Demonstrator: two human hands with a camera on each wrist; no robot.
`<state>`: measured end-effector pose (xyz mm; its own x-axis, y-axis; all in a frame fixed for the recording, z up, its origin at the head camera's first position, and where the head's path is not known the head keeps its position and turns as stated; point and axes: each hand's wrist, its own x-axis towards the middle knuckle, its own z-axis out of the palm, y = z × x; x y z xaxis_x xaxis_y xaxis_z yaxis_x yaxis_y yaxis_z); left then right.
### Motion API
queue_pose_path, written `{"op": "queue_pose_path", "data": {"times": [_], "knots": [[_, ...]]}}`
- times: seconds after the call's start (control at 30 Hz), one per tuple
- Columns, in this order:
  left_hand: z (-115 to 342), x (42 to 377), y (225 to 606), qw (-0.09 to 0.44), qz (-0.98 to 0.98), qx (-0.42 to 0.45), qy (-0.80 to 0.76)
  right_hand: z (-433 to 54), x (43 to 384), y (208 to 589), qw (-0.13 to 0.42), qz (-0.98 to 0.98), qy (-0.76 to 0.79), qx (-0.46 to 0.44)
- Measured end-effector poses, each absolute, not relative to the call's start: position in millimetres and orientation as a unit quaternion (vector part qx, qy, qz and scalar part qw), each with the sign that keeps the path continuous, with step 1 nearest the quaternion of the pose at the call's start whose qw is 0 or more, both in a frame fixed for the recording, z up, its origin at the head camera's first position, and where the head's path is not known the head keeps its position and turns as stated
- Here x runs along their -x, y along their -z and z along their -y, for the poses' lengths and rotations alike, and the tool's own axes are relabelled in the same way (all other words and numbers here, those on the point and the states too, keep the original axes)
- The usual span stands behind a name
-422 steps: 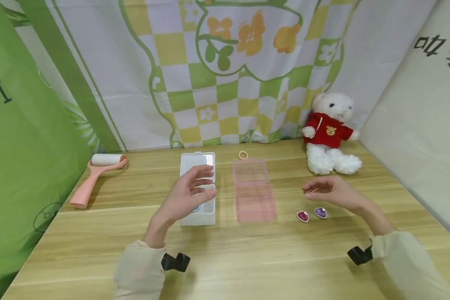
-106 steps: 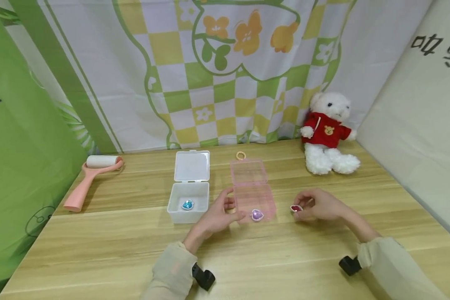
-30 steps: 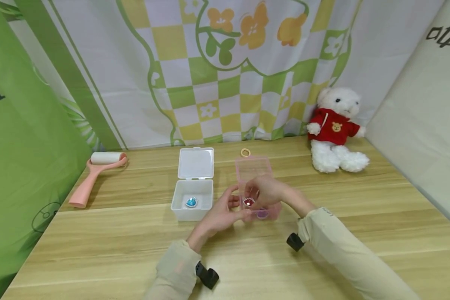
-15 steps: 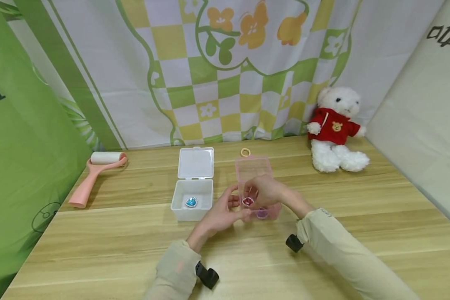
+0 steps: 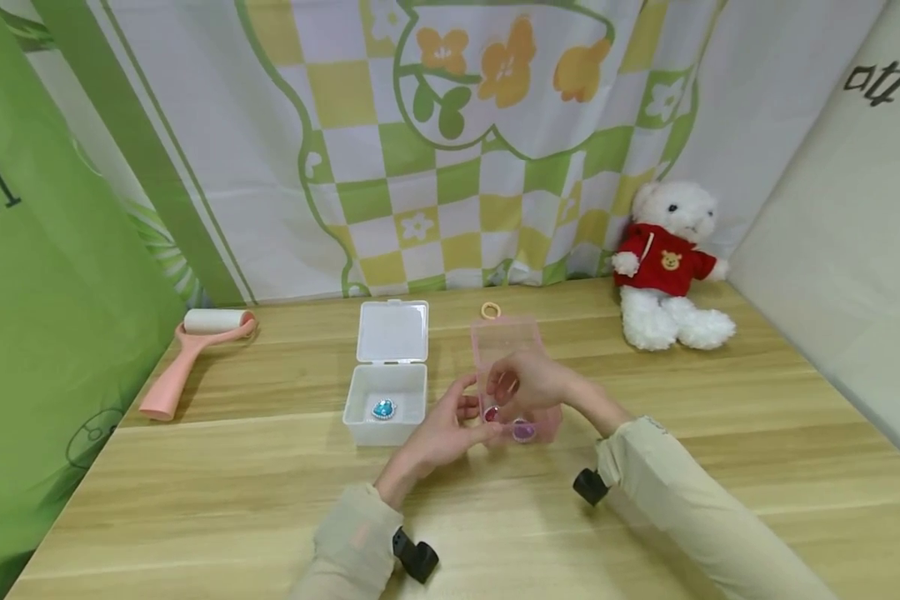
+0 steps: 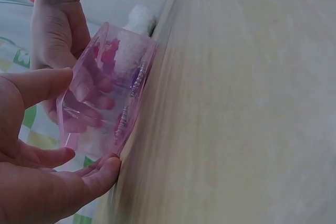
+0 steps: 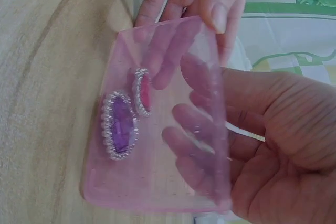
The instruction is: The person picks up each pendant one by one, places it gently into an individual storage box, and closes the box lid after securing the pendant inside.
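The pink see-through box [image 5: 549, 425] stands on the table with its lid tipped back. My left hand [image 5: 442, 429] holds its near left corner, thumb at the rim and fingers along the side wall. My right hand [image 5: 536, 385] reaches in from above with loosely bent fingers [image 7: 184, 116] and nothing between them. A red heart gem [image 7: 144, 95] with a beaded silvery edge lies on the box floor, below those fingers. Beside it lies a similar purple heart gem [image 7: 121, 126]. Left of the pink box, an open white box [image 5: 386, 433] contains a blue heart gem [image 5: 383, 409].
A wooden ring [image 5: 491, 311] lies behind the pink lid. At the back right sits a white plush bear [image 5: 671, 267] in a red hoodie. A pink-handled lint roller [image 5: 187, 358] lies at the far left. Patterned curtains [image 5: 457, 192] stand along the table's back edge.
Since half a second ago the red gem has gone from my right fingers down to the pink box's floor. Earlier, the right hand brought it from the table at right. My left hand stays put.
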<state>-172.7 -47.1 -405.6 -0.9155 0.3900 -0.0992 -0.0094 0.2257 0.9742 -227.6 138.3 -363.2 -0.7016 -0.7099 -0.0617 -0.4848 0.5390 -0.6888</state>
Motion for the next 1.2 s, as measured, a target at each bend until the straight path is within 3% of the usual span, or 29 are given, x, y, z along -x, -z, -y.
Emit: {"op": "queue_pose_path", "data": {"times": [0.3,0.47,0.63,0.83,0.97,1.2], "knots": [[44,162,394,0.174,-0.788,-0.100,-0.581,-148,210,359,0.151,-0.820,0.423,0.356],[61,155,367,0.177,-0.795,-0.152,-0.560,-143,205,351,0.085,-0.821,0.483,0.290],[109,157,341,0.105,-0.799,-0.165,-0.569,-130,208,340,0.042,-0.803,0.545,0.237],[170,168,347,0.004,-0.819,-0.027,-0.573,-111,224,336,0.079,-0.798,0.571,0.177],[189,173,367,0.049,-0.809,0.012,-0.586,-96,237,338,0.109,-0.795,0.574,0.163],[200,179,390,0.147,-0.781,-0.016,-0.607,-72,261,342,0.132,-0.783,0.594,0.131]]}}
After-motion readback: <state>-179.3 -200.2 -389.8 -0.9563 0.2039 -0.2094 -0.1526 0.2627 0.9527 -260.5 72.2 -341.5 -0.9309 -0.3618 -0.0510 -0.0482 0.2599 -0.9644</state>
